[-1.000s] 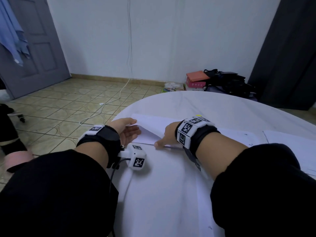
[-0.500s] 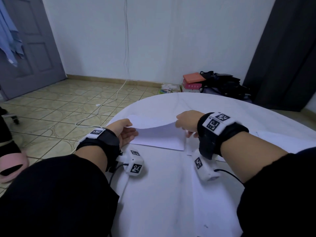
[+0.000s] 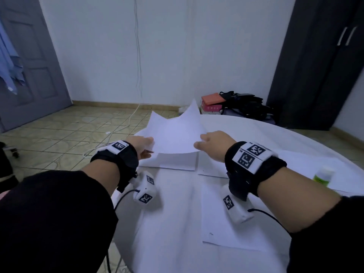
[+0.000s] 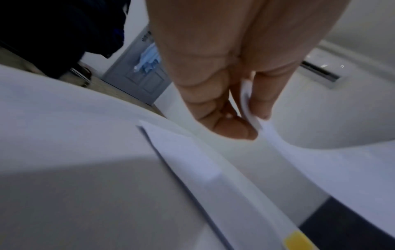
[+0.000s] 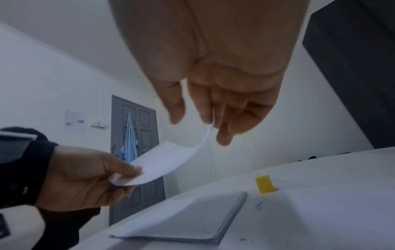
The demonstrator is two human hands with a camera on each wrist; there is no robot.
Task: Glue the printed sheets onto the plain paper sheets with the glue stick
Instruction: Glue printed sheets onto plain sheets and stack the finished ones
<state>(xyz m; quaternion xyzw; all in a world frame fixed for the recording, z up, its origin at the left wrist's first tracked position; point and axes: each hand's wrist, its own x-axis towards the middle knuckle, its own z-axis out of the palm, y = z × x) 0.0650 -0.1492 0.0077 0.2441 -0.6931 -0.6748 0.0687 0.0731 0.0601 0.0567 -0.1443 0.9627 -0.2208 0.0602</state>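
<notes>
1. Sheet of paper (image 3: 175, 133): we hold it lifted above the table (image 3: 246, 131), sagging in the middle, far corners curling up. It looks blank on the side we see; whether the other side is printed we cannot tell.

2. Left hand (image 3: 140, 146): it pinches the sheet's left near corner between thumb and fingers, as the left wrist view (image 4: 213, 94) confirms; the corner is bent over inside the pinch. In the head view the fingertips are hidden behind the paper.

3. Right hand (image 3: 214, 143): it pinches the right near edge, the paper passing between the fingers in the right wrist view (image 5: 215, 104). The thumb hangs apart from the paper there.

4. Stack of paper (image 3: 173, 161): it lies flat on the table directly beneath the lifted sheet, partly hidden by it; the right wrist view (image 5: 181, 219) shows several layered edges. We cannot tell how many.

5. Single sheet (image 3: 226, 219): it lies flat nearer to us, under the right forearm, partly covered by the wrist camera.

6. Glue stick (image 3: 324, 175): it stands at the right, near the forearm, blurred.

7. Yellow cap (image 5: 264, 183): it stands upright just beyond the stack.

8. Both sleeves (image 3: 49, 213) are cut off by the frame edges.
</notes>
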